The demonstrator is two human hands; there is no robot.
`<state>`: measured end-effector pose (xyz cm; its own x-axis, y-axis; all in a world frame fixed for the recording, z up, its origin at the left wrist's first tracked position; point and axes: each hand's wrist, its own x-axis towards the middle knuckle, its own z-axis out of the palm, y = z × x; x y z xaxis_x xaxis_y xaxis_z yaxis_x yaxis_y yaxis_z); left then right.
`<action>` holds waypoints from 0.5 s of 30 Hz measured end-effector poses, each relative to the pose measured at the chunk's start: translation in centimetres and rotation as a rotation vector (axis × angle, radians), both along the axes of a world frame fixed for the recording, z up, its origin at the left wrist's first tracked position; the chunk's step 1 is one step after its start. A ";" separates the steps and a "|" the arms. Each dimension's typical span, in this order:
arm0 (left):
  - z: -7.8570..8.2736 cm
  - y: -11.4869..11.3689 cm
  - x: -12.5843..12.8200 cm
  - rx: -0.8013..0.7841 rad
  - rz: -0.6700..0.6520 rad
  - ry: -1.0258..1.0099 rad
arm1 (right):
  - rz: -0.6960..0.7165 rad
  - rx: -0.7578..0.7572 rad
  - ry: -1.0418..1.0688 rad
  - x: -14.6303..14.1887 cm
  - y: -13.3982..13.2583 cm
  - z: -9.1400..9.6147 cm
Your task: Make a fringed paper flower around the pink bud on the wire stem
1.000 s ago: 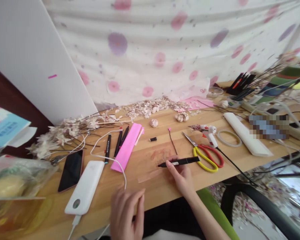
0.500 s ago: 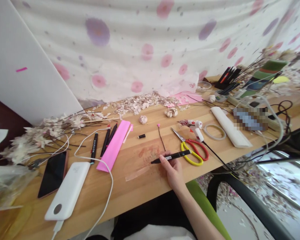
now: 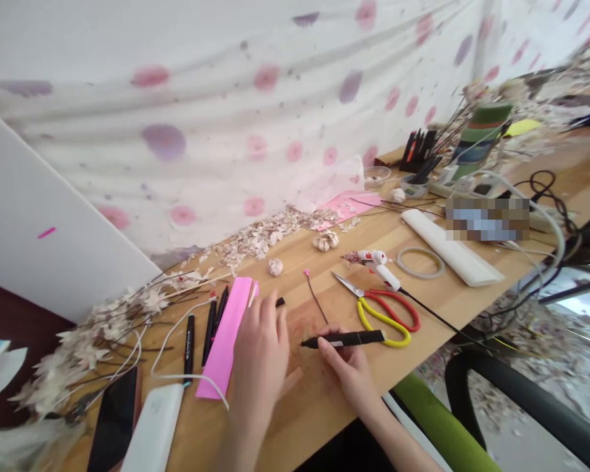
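Observation:
My right hand [image 3: 348, 367] is closed on a black marker pen [image 3: 347, 339], its tip pointing left over a reddish smear on the wooden table [image 3: 324, 406]. My left hand [image 3: 259, 357] reaches forward with fingers stretched out, nothing in it, its fingertips close to a small black pen cap [image 3: 280, 302] and beside a folded pink paper strip [image 3: 226, 335]. A thin wire stem with a pink tip [image 3: 313, 293] lies just beyond the marker.
Red-and-yellow scissors [image 3: 383, 313] and a small glue gun [image 3: 376, 262] lie to the right. Several pens [image 3: 206, 328], a white power bank [image 3: 152, 429], a phone [image 3: 113, 426] and dried flower stems [image 3: 103, 328] sit at the left. Paper scraps [image 3: 265, 236] line the spotted cloth.
My left hand, out of view half a second ago, has come forward over the table toward the pen cap. The view has swung to the right; my right hand still holds the marker.

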<state>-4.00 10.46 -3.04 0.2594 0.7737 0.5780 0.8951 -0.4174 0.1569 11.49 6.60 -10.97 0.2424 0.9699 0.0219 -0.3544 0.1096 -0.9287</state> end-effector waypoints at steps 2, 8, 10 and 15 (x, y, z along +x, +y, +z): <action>-2.3 3.6 0.0 -0.069 0.033 0.050 | -0.022 0.006 0.016 0.1 0.1 -0.3; -5.4 6.9 -1.1 -0.166 -0.057 0.066 | -0.008 0.014 0.097 0.5 0.0 -0.4; -4.9 5.7 -1.2 -0.169 -0.091 0.021 | -0.003 0.030 0.120 0.6 0.0 -0.1; -3.1 0.2 -1.5 -0.142 -0.190 -0.113 | -0.023 0.067 0.126 1.1 -0.9 0.6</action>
<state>-5.54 10.65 -6.18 0.3483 0.7926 0.5004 0.7760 -0.5433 0.3204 12.57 5.69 -10.34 0.2695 0.9614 0.0549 -0.4643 0.1796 -0.8673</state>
